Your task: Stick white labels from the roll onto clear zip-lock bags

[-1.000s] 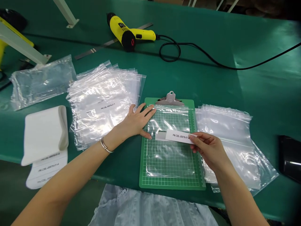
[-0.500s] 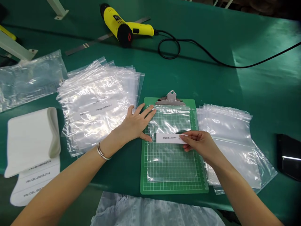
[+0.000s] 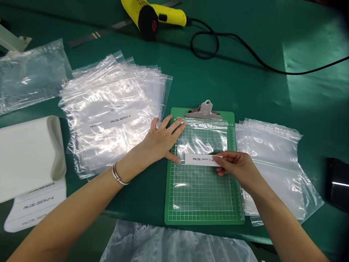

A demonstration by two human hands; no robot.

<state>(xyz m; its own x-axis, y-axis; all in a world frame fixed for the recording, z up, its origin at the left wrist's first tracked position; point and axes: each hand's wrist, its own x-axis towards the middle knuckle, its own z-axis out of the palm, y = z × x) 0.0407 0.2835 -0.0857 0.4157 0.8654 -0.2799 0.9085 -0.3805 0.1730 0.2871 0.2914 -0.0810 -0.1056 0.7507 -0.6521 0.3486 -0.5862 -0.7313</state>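
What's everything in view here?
heat gun: one, yellow, top centre
power cable: one, black, running right
metal strip: one, grey, upper left
bag stack: one, clear, left of centre
bag bundle: one, clear, far left
white sheets: one folded pile, lower left
clipboard: one, green, centre
clipboard bag: one, clear, on clipboard
label strip: one, white, on that bag
bag pile: one, clear, right of clipboard
black object: one, right edge
left hand: one, on clipboard bag
right hand: one, pinching label strip

The white label on the clipboard says PN:CBL-00578-01-A. A bag left of the clipboard says the same.
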